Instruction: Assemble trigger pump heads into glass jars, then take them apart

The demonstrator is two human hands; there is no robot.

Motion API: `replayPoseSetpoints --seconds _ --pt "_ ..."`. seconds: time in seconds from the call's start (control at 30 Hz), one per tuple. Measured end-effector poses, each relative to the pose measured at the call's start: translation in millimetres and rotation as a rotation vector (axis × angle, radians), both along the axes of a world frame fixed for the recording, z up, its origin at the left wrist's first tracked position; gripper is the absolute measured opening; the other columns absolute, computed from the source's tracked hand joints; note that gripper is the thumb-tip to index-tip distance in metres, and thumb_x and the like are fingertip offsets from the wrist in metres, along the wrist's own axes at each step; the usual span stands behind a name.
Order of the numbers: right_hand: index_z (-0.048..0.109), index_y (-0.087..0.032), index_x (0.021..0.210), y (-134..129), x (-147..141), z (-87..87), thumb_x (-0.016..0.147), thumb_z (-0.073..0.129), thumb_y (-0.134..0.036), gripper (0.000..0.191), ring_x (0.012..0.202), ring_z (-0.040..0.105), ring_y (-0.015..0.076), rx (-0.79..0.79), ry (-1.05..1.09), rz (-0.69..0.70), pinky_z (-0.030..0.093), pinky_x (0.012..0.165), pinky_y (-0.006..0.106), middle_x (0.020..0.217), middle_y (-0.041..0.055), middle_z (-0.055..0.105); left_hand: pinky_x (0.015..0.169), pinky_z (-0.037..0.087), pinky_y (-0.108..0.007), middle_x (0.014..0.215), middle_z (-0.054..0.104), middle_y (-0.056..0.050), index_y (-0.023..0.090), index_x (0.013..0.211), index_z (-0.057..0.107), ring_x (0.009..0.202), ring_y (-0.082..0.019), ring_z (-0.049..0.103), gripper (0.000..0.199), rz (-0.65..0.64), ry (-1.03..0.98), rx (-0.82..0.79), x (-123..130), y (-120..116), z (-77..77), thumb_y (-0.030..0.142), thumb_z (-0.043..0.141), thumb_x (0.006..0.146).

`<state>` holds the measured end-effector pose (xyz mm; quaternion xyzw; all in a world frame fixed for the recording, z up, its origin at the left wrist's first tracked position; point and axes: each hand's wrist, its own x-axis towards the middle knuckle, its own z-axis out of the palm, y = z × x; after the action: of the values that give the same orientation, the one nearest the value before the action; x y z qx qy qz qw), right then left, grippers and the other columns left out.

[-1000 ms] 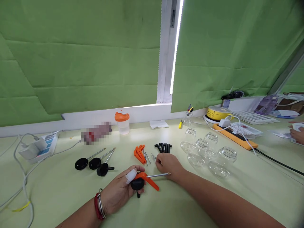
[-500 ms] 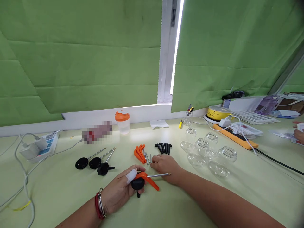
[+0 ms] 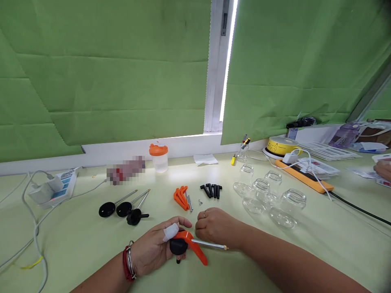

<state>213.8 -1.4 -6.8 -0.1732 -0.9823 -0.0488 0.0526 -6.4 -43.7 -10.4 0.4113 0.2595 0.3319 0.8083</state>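
Note:
My left hand [image 3: 157,246], with white tape on the thumb, is closed on a black knob piece [image 3: 178,246] fitted with an orange lever [image 3: 195,248] and a metal rod [image 3: 210,245] pointing right. Just behind the rod, my right hand [image 3: 214,227] is curled with its fingertips hidden; whatever it holds cannot be made out. Beyond the hands lie orange levers [image 3: 181,198], loose metal pins [image 3: 190,203], tiny screws [image 3: 200,202] and several black handles [image 3: 211,191]. Black discs with rods [image 3: 107,209] rest at the left.
Several clear glass jars [image 3: 287,207] stand to the right, near an orange power strip [image 3: 314,182] and a yellow round tin [image 3: 282,145]. An orange-lidded cup [image 3: 159,158] is at the back. White cables [image 3: 35,228] run along the left. Another person's hand [image 3: 383,169] shows at the far right.
My right hand has drawn back from the metal pins toward me, uncovering the tiny screws. The held piece has moved slightly lower, its rod now tilting down to the right.

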Motion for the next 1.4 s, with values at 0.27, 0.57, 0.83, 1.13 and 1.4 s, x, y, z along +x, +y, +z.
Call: replayPoseSetpoints --seconds 0.27,0.57,0.83,1.13,1.4 --pt "0.062 -0.019 0.084 4.2 -4.3 -3.7 0.081 0.047 -0.010 0.018 0.070 0.055 0.0153 -0.045 0.036 -0.077 0.037 0.063 0.026 0.073 0.0028 0.064 0.064 0.040 -0.031 0.078 0.057 -0.007 0.011 0.111 0.056 0.064 -0.017 0.056 0.035 -0.013 -0.025 -0.002 5.5 -0.9 1.6 0.036 0.049 0.087" --pt "0.064 -0.019 0.090 12.3 8.7 21.1 0.079 0.055 -0.019 0.015 0.067 0.055 0.0119 -0.617 1.011 -0.351 0.046 0.061 0.024 0.076 0.0020 0.062 0.070 0.040 -0.033 0.081 0.058 -0.009 0.008 0.099 0.065 0.070 -0.017 0.054 0.034 0.138 -0.021 -0.021 18.6 -3.1 -5.2 0.036 0.055 0.084" --pt "0.065 -0.017 0.083 -19.1 -23.4 27.7 0.074 0.064 -0.026 0.012 0.064 0.056 0.0108 -1.044 1.151 -0.376 0.050 0.062 0.026 0.072 -0.0006 0.059 0.074 0.039 -0.032 0.081 0.058 -0.006 0.012 0.095 0.066 0.073 -0.016 0.052 0.031 0.142 -0.046 0.046 31.0 -10.2 -10.4 0.039 0.059 0.081" --pt "0.064 -0.019 0.088 -22.1 -30.7 20.0 0.077 0.059 -0.030 0.016 0.074 0.057 0.0134 -1.078 1.162 -0.425 0.055 0.064 0.027 0.079 0.0004 0.058 0.077 0.037 -0.033 0.081 0.058 -0.005 0.014 0.096 0.064 0.076 -0.017 0.051 0.032 0.098 -0.044 0.089 29.4 -10.4 -11.7 0.042 0.055 0.083" --pt "0.062 -0.019 0.088 -26.4 -34.6 15.4 0.077 0.055 -0.021 0.014 0.070 0.057 0.0118 -0.964 0.988 -0.408 0.049 0.065 0.025 0.077 0.0001 0.060 0.074 0.038 -0.032 0.078 0.056 -0.006 0.013 0.081 0.064 0.075 -0.018 0.049 0.033 0.076 -0.034 0.153 32.2 -11.8 -2.1 0.045 0.054 0.083"
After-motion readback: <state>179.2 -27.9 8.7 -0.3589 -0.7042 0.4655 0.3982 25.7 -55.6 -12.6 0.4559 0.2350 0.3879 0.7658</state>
